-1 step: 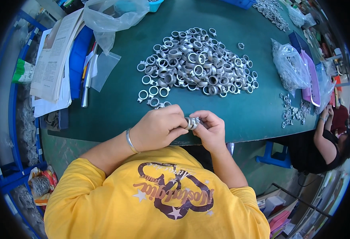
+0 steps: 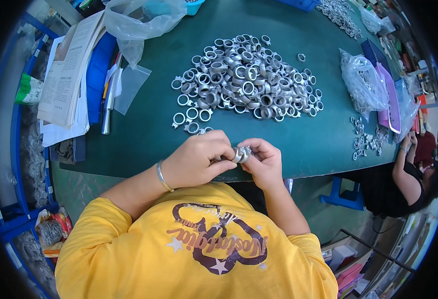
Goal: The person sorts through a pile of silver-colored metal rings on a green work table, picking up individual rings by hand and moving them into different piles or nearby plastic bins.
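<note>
Near the table's front edge, my left hand [image 2: 197,158] and my right hand [image 2: 265,163] meet around silvery metal ring clamps [image 2: 240,155]. The fingertips of both are closed on these parts. The clamps sit side by side with small lugs toward my right thumb; how many there are is partly hidden by my fingers. Just beyond my hands rises a large pile of similar ring clamps [image 2: 251,79], with several loose ones [image 2: 192,128] at its near left edge, close to my left knuckles. A silvery bangle is on my left wrist.
The green table [image 2: 149,144] spreads under everything. To the left lie papers [image 2: 69,74], a blue tray [image 2: 95,84] and clear plastic bags [image 2: 134,22]. To the right are small metal parts [image 2: 361,141], a bagged batch [image 2: 362,87] and a purple tray [image 2: 389,102]. Another person sits at far right beside a blue stool [image 2: 342,195].
The metal ring clamps have turned slightly between my fingertips, and my left fingers have shifted a little. The pile and the rest stay the same.
</note>
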The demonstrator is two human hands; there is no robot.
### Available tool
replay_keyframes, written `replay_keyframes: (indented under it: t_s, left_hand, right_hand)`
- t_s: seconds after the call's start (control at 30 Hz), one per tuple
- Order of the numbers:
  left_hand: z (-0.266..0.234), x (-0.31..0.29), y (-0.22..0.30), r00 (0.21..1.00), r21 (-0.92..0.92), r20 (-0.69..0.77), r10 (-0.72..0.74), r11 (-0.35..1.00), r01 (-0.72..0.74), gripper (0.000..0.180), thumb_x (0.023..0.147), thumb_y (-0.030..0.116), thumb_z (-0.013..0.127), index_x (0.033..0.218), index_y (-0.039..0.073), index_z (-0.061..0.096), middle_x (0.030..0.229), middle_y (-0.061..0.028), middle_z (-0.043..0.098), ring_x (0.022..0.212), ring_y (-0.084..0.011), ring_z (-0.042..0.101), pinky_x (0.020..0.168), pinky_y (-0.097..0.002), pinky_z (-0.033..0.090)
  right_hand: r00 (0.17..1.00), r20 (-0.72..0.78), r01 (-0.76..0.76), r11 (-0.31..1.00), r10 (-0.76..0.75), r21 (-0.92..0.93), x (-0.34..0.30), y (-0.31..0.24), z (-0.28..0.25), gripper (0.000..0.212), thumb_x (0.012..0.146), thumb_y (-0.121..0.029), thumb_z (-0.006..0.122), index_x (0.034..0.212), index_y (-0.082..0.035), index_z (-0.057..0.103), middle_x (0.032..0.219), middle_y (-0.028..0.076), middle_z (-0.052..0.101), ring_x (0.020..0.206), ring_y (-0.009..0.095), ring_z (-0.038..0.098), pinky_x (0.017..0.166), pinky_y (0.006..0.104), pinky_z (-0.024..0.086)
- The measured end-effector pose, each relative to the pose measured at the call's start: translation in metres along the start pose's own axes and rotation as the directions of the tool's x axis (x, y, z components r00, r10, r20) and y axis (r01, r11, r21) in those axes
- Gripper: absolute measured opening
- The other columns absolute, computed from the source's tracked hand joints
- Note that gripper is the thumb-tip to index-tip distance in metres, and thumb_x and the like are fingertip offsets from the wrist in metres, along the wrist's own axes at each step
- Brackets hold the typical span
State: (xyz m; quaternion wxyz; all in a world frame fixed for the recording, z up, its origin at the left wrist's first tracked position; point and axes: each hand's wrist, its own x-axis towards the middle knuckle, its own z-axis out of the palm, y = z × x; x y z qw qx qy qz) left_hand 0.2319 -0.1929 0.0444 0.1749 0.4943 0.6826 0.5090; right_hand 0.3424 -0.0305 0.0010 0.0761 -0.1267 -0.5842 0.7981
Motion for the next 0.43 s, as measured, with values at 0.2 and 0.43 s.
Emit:
replay_keyframes:
  t_s: [0.2,0.43]
  left_hand:
    - [-0.01,-0.01,-0.005,0.882,-0.903,0.268,-0.387,0.218,0.37,0.011,0.079,0.001,0.066,0.084,0.0,0.056,0.085,-0.0104,0.056,0.057,-0.0111,0.051,0.044,-0.0206,0.038]
    - [-0.039,-0.018,-0.027,0.927,-0.969,0.052,-0.371,0.207,0.137,0.039,0.074,0.005,0.056,0.111,-0.004,0.051,0.095,-0.022,0.059,0.058,-0.0178,0.056,0.036,-0.0205,0.038]
  right_hand:
    - [0.941,0.326,-0.288,0.723,0.091,0.629,0.003,-0.01,-0.011,0.022,0.084,-0.002,0.053,0.105,0.001,0.054,0.083,0.018,0.06,0.047,0.011,0.043,0.04,0.0193,0.03]
    - [0.992,0.111,0.006,0.856,0.059,-0.517,0.015,-0.015,-0.008,0.015,0.089,-0.015,0.06,0.1,-0.006,0.065,0.094,0.014,0.061,0.064,0.02,0.058,0.056,0.0248,0.045]
